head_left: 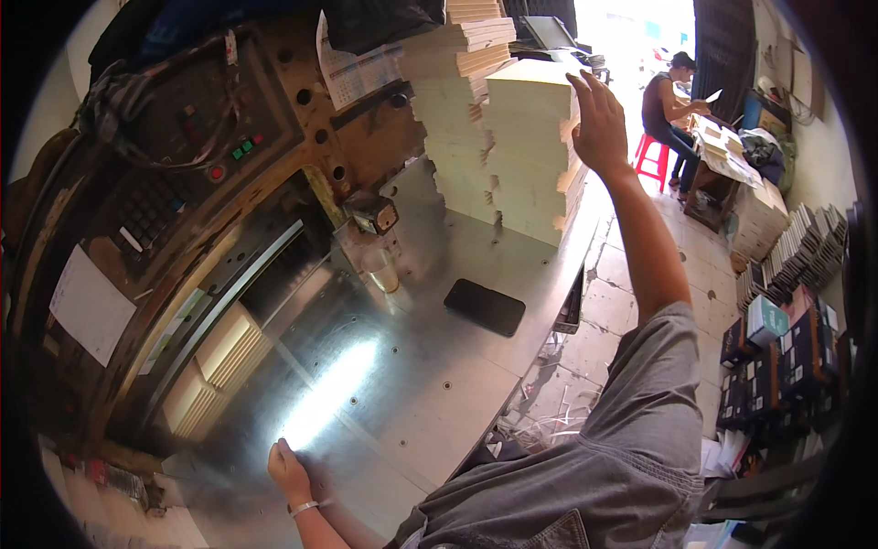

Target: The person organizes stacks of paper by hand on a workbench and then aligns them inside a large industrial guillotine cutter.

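My right hand [599,123] is raised with fingers spread against the side of a tall stack of cream paper blocks [532,146] at the far end of the metal table [439,366]. It rests near the top of the stack and holds nothing. My left hand [287,469] lies low on the shiny table surface near its front edge, fingers curled, nothing seen in it. Under the cutting machine's clamp [229,293] sit two cream paper stacks [219,357].
A black phone [485,306] lies flat on the table. A second paper stack [457,101] stands behind the first. The machine's control panel [201,137] is at left. A person [672,114] sits on a red stool at a table far right. Boxes and books [786,339] line the floor at right.
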A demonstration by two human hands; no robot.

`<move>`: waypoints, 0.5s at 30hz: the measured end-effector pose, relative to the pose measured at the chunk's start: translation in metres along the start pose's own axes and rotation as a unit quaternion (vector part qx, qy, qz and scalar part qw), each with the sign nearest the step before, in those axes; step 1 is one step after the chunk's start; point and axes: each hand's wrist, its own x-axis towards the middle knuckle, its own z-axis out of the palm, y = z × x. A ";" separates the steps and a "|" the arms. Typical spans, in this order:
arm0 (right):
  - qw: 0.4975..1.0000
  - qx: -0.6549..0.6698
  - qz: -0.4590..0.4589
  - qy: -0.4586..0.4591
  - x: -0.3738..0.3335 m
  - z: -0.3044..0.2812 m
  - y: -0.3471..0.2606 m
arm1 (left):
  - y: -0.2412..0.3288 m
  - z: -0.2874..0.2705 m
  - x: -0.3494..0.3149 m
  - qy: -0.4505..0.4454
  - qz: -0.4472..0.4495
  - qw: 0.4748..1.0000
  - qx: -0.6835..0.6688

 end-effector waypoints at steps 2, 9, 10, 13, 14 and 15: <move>0.998 -0.052 -0.035 -0.026 0.005 0.014 0.015 | -0.002 -0.002 -0.002 0.001 0.021 0.999 0.050; 0.993 -0.012 -0.080 -0.089 0.019 0.007 0.027 | 0.011 -0.003 -0.011 0.040 0.064 0.992 0.104; 0.993 -0.010 -0.074 -0.095 0.018 0.002 0.027 | 0.010 -0.004 -0.013 0.047 0.055 0.992 0.102; 0.995 0.035 -0.061 -0.064 0.009 -0.015 0.025 | 0.020 0.000 -0.014 0.065 0.070 0.984 0.152; 0.995 0.041 -0.072 -0.058 0.006 -0.020 0.021 | 0.021 0.001 -0.014 0.072 0.057 0.984 0.151; 0.996 0.032 -0.072 -0.047 0.001 -0.014 0.012 | 0.018 -0.001 -0.015 0.082 0.057 0.984 0.150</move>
